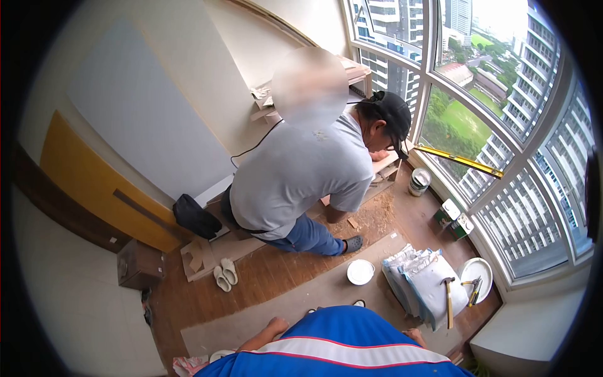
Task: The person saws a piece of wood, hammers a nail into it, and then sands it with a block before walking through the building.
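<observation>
My left hand [277, 325] hangs low beside the blue shirt [352, 327], its fingers curled closed, with nothing visible in it. On the other side of the shirt my right hand [415, 337] shows only in part, its fingers also curled and holding nothing I can see. It is below the stacked white bags [414, 283], left of a hammer [449, 301] lying on them, and touches neither. In front of me a white bucket [360, 272] stands on the floor covering.
A co-worker in a grey shirt [301, 169] bends over wood pieces [384, 164] near the windows. Wood shavings [377, 210], paint cans [419, 181], a round white lid [475, 276], pale shoes [225, 274] and a brown box [139, 265] are around. A yellow level [461, 161] leans at the window.
</observation>
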